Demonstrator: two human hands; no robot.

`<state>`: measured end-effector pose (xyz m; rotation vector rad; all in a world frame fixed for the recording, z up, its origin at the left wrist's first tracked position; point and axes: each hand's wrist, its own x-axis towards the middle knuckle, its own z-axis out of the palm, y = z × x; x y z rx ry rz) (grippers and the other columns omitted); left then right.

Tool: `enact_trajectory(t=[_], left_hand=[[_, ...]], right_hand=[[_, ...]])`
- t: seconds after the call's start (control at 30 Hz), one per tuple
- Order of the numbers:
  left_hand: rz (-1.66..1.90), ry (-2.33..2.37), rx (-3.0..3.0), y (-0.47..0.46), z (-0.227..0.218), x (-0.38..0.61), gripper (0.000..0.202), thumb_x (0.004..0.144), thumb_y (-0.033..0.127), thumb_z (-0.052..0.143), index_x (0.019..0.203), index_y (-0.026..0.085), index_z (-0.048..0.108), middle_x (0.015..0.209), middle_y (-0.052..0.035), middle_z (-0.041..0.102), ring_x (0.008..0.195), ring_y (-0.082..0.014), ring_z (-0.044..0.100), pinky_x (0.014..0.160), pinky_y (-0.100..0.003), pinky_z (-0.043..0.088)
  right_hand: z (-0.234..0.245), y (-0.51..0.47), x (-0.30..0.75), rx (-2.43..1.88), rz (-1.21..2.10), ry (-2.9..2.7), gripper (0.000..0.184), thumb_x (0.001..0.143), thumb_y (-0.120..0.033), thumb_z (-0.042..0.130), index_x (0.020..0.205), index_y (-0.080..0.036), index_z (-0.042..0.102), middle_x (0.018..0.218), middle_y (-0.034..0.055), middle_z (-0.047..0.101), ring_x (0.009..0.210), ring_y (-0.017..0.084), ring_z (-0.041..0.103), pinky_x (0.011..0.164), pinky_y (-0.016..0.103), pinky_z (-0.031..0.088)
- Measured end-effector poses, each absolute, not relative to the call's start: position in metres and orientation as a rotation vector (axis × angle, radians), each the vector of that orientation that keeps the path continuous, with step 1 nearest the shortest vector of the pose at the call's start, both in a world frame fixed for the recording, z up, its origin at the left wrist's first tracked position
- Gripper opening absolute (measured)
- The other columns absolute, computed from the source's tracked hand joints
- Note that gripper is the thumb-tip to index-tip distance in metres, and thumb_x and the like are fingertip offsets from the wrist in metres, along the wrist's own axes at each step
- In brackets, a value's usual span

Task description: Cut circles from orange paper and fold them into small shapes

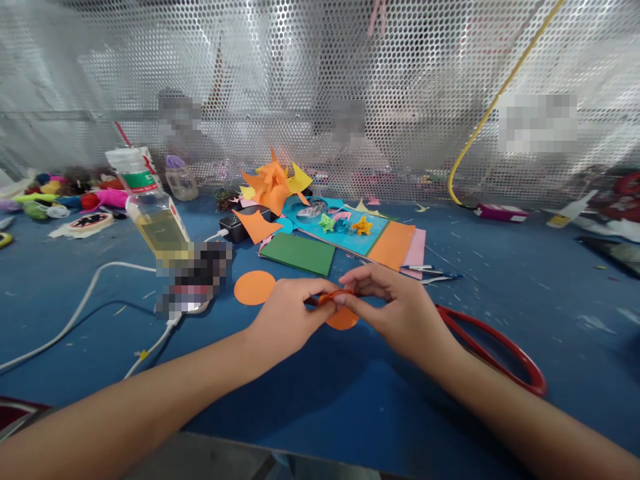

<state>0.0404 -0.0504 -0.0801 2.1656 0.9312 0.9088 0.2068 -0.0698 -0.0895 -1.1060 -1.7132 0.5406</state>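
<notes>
Between my two hands is a small folded piece of orange paper (330,297), pinched at its edges above the blue table. My left hand (287,310) grips its left end with thumb and forefinger. At the other end, my right hand (393,300) pinches it with thumb and fingertips, the other fingers curled. Below the fingers an orange paper circle (343,319) is partly covered by them. Another orange paper circle (255,287) lies flat to the left of my left hand. Fingers hide part of the folded paper.
Red-handled scissors (517,363) lie by my right forearm. Beyond my hands are green paper (299,253), orange sheets (393,244), pens (433,272) and small folded paper shapes (362,225) on blue paper. Left stand a bottle (157,223) and a phone with a white cable (85,300).
</notes>
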Motion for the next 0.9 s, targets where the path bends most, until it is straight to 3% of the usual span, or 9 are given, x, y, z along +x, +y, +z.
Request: enact_trajectory(t=[0.23,0.47,0.63,0.73,0.83,0.9], left_hand=[[0.883,0.978,2.217,-0.048,-0.082,0.039,0.013,0.08,0.017,0.057,0.075,0.017,0.068,0.065,0.0025,0.066,0.061,-0.0104,0.059,0.056,-0.018,0.042],[0.858,1.046,2.08,-0.046,-0.082,0.039,0.016,0.082,0.026,0.056,0.08,0.019,0.071,0.075,0.0015,0.071,0.067,-0.0143,0.064,0.056,-0.02,0.044],[0.809,1.057,2.271,-0.045,-0.085,0.037,0.015,0.08,0.025,0.058,0.086,0.02,0.071,0.079,0.0,0.073,0.07,-0.015,0.065,0.057,-0.021,0.044],[0.737,1.079,2.432,-0.045,-0.087,0.037,0.013,0.077,0.018,0.059,0.077,0.02,0.072,0.067,-0.0007,0.071,0.06,-0.0152,0.063,0.051,-0.022,0.039],[0.728,1.081,2.458,-0.047,-0.084,0.037,0.018,0.076,0.013,0.056,0.071,0.019,0.072,0.055,-0.0001,0.066,0.049,-0.0129,0.058,0.047,-0.021,0.034],[0.797,1.044,2.39,-0.048,-0.081,0.037,0.021,0.078,0.012,0.054,0.078,0.02,0.073,0.059,0.0007,0.068,0.051,-0.0118,0.059,0.048,-0.02,0.038]], right_hand=[[-0.087,-0.072,0.208,-1.133,0.402,-1.849,0.014,0.073,-0.016,0.065,0.086,-0.02,0.062,0.072,-0.0007,0.065,0.065,0.014,0.063,0.062,0.026,0.054],[-0.084,-0.075,0.211,-1.215,0.441,-1.809,0.018,0.076,-0.021,0.063,0.094,-0.022,0.062,0.08,-0.0001,0.07,0.072,0.017,0.068,0.068,0.028,0.057],[-0.082,-0.081,0.213,-1.184,0.195,-2.006,0.02,0.079,-0.012,0.058,0.095,-0.024,0.063,0.082,-0.0027,0.072,0.073,0.016,0.068,0.063,0.024,0.054],[-0.083,-0.085,0.213,-1.054,0.054,-2.192,0.026,0.085,-0.01,0.05,0.104,-0.024,0.061,0.095,-0.0008,0.071,0.082,0.015,0.067,0.069,0.025,0.053],[-0.079,-0.088,0.211,-1.031,0.078,-2.156,0.022,0.086,-0.015,0.053,0.104,-0.023,0.062,0.097,0.001,0.07,0.086,0.016,0.066,0.074,0.025,0.053],[-0.075,-0.087,0.21,-1.093,0.272,-1.954,0.015,0.084,-0.024,0.057,0.097,-0.022,0.064,0.09,0.0008,0.071,0.08,0.015,0.067,0.071,0.024,0.054]])
